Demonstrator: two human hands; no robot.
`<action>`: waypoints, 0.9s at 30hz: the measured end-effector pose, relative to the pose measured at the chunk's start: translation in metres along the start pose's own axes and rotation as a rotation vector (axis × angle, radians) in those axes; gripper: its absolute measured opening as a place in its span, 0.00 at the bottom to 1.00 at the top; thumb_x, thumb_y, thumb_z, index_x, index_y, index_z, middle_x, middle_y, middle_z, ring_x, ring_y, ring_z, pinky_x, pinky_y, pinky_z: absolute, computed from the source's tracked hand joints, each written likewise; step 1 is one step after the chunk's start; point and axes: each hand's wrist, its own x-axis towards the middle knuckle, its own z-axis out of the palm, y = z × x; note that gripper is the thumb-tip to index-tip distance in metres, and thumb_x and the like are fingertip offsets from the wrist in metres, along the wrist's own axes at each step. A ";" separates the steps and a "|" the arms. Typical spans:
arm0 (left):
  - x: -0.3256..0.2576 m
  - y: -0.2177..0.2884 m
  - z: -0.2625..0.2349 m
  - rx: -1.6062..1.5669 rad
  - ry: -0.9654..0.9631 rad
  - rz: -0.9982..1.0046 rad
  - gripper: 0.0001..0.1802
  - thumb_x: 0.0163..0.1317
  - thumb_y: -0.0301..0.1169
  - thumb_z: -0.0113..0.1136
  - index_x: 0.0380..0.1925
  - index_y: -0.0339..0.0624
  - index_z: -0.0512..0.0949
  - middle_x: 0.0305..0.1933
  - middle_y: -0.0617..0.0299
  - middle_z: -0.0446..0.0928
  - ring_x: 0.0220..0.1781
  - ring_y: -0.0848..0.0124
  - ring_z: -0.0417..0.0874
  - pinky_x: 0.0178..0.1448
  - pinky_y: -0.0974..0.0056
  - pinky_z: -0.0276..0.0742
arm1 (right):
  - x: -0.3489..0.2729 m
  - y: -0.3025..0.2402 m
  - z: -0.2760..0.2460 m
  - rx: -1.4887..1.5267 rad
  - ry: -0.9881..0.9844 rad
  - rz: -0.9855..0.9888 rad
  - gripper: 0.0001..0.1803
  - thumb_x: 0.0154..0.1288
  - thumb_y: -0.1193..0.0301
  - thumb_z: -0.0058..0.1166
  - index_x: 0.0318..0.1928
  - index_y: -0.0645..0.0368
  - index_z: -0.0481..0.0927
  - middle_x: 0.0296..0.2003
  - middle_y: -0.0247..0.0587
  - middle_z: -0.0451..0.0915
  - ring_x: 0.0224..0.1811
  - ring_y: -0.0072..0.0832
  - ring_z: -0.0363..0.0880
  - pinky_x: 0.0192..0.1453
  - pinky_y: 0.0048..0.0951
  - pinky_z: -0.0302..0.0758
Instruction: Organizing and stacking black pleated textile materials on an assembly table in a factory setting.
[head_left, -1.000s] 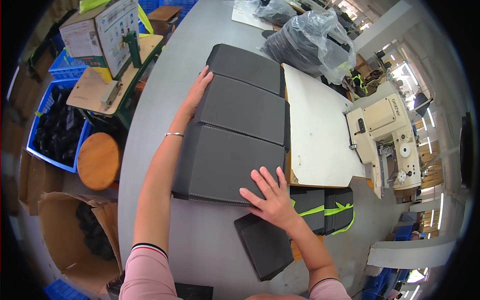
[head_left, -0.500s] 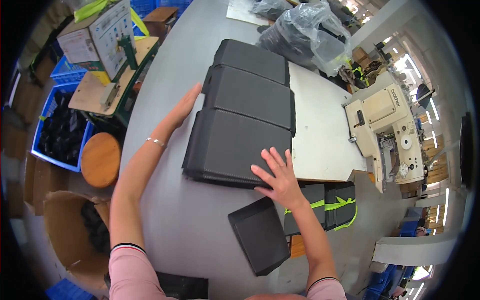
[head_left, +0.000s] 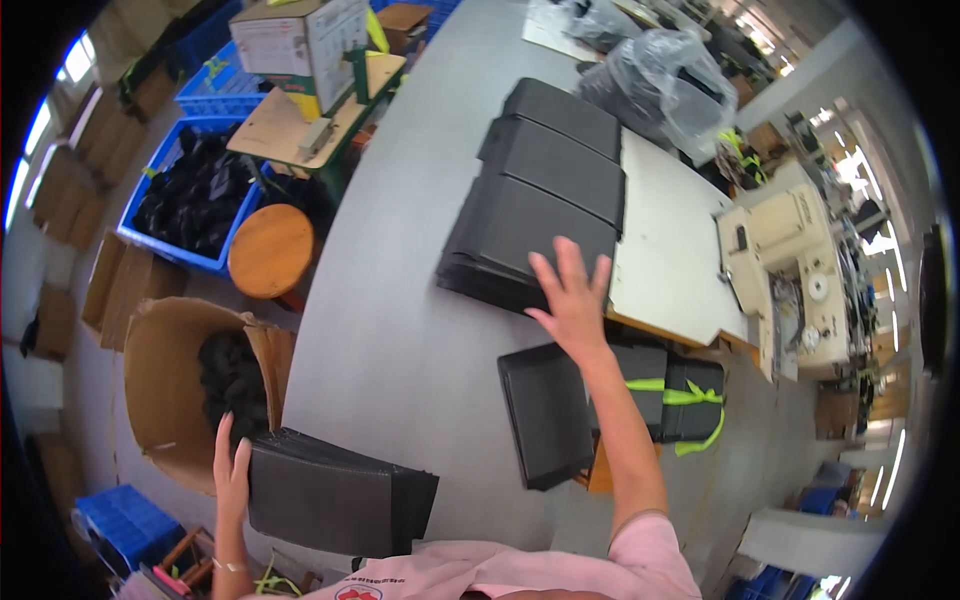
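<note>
My right hand (head_left: 572, 295) lies flat, fingers spread, on the near edge of the nearest stack of black fabric panels (head_left: 520, 240) on the grey table (head_left: 400, 330). Two more black stacks (head_left: 555, 165) (head_left: 562, 115) lie beyond it, overlapping in a row. A single black panel (head_left: 545, 410) rests on the table just below that hand. My left hand (head_left: 230, 470) grips the left end of another stack of black panels (head_left: 335, 495), held low beside the table near my body.
An open cardboard box (head_left: 165, 380) with black pieces stands at lower left, beside a round wooden stool (head_left: 270, 250) and a blue crate (head_left: 190, 195). A sewing machine (head_left: 785, 270) sits on a white board (head_left: 665, 250) at right. Plastic bags (head_left: 660, 85) lie at the far end.
My left hand has left the far stacks and dropped to the lower left, where it now holds a separate black stack. My right hand stays on the nearest stack.
</note>
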 end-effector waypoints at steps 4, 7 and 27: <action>-0.096 -0.084 0.010 -0.237 0.335 -0.350 0.36 0.82 0.48 0.46 0.80 0.36 0.60 0.84 0.49 0.59 0.85 0.59 0.58 0.84 0.58 0.51 | 0.042 -0.061 0.010 -0.005 0.016 -0.205 0.63 0.41 0.62 0.84 0.79 0.36 0.63 0.82 0.44 0.52 0.84 0.46 0.52 0.79 0.78 0.46; -0.145 -0.086 0.035 -0.338 0.477 -0.504 0.43 0.80 0.59 0.43 0.83 0.42 0.54 0.86 0.55 0.54 0.87 0.61 0.53 0.83 0.52 0.50 | 0.059 -0.075 0.030 -0.047 -0.067 -0.192 0.54 0.51 0.66 0.78 0.78 0.35 0.64 0.82 0.41 0.53 0.83 0.46 0.54 0.78 0.79 0.51; -0.170 0.001 0.116 -1.254 0.040 -0.680 0.43 0.70 0.62 0.60 0.74 0.45 0.65 0.72 0.58 0.71 0.72 0.57 0.74 0.69 0.39 0.74 | -0.150 -0.140 0.026 0.307 -0.137 -0.034 0.52 0.61 0.67 0.73 0.81 0.50 0.57 0.82 0.58 0.50 0.83 0.54 0.53 0.81 0.69 0.51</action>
